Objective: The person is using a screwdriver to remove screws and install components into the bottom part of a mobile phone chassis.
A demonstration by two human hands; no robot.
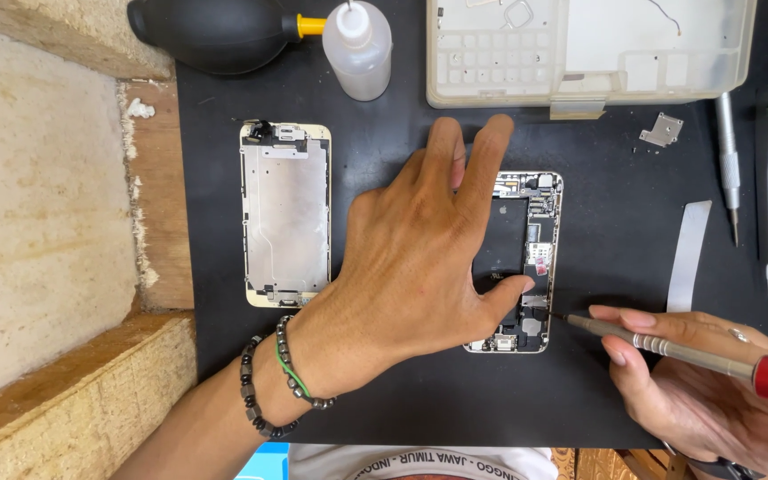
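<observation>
left hand is laid flat, fingers spread, on the opened phone | screwdriver is pinched in right hand, tip beside the phone's edge | black mat underneath

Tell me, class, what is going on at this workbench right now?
A person is working on an opened phone body lying on a black mat. The left hand rests flat across the phone, thumb on its inner parts. The right hand holds a slim screwdriver with its tip at the phone's lower right edge. The detached screen panel lies to the left. A black air blower, a squeeze bottle and a plastic parts tray sit along the top.
</observation>
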